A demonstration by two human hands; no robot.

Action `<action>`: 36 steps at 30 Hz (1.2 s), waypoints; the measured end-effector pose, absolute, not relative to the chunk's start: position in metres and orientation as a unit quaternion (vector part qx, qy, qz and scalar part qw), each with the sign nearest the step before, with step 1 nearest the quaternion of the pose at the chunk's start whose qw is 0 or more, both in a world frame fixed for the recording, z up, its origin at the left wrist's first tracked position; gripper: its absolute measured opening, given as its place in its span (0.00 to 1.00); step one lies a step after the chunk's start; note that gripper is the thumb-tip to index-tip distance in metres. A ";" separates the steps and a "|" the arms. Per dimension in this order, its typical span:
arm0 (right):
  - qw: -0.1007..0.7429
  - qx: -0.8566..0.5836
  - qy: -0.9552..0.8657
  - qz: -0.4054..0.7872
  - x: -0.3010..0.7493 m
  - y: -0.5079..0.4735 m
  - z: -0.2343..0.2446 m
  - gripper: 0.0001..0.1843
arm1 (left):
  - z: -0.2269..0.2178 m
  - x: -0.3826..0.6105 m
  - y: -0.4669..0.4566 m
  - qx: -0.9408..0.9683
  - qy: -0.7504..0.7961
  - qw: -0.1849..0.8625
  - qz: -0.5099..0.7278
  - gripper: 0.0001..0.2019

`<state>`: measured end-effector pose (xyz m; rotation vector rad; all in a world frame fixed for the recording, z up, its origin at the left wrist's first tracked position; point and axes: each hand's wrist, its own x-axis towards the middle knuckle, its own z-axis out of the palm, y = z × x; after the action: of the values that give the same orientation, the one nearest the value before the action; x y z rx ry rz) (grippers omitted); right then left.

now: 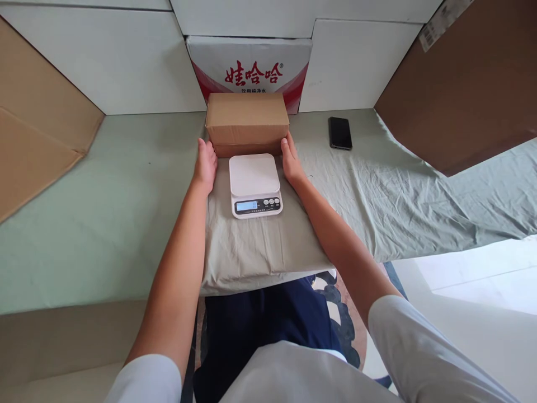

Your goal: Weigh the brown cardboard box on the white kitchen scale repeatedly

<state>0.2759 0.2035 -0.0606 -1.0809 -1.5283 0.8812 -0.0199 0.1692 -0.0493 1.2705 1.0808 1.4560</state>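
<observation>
A brown cardboard box (pixel 247 117) sits at the back middle of the cloth-covered table, behind a white digital kitchen scale (pixel 254 176). My left hand (pixel 205 165) is pressed against the box's left side, near its lower front corner. On the opposite side, my right hand (pixel 292 160) holds the box, thumb toward the front. Between my forearms lies the scale, its plate bare and its small display lit. The digits on it are too small to read surely. Most of my fingers are hidden behind the box's sides.
Behind the box stands a white and red carton (pixel 251 50) with red lettering. A black phone (pixel 340 133) lies to the right. Large cardboard pieces rise at the left (pixel 37 123) and right (pixel 470 84). The pale green cloth (pixel 126 196) is wrinkled at the right.
</observation>
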 end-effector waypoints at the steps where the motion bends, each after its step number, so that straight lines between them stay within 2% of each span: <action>1: 0.513 -0.454 -0.631 0.365 0.277 0.203 -0.063 0.70 | -0.048 -0.022 0.169 0.504 0.445 0.456 0.584 0.52; 4: 0.523 -0.477 -0.605 0.365 0.280 0.203 -0.071 0.70 | -0.038 -0.029 0.161 0.448 0.486 0.484 0.573 0.54; 9: 0.520 -0.498 -0.567 0.400 0.286 0.211 -0.083 0.66 | -0.014 -0.034 0.140 0.393 0.518 0.473 0.594 0.56; 14: 0.514 -0.488 -0.568 0.419 0.285 0.215 -0.079 0.75 | -0.004 -0.027 0.133 0.399 0.531 0.468 0.583 0.55; 18: 0.506 -0.480 -0.580 0.421 0.280 0.208 -0.068 0.77 | -0.010 -0.024 0.140 0.444 0.515 0.487 0.548 0.57; 23: 0.494 -0.463 -0.632 0.375 0.274 0.199 -0.055 0.74 | -0.024 -0.023 0.151 0.494 0.485 0.485 0.534 0.51; 27: 0.498 -0.463 -0.628 0.378 0.270 0.197 -0.051 0.79 | -0.035 -0.028 0.161 0.482 0.471 0.493 0.550 0.54; 36: 0.489 -0.457 -0.642 0.374 0.269 0.194 -0.048 0.73 | -0.041 -0.033 0.166 0.478 0.443 0.504 0.567 0.56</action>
<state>0.2692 0.1939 -0.0476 -1.1094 -1.5599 0.9090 -0.0330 0.1660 -0.0414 1.1538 1.0705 1.3680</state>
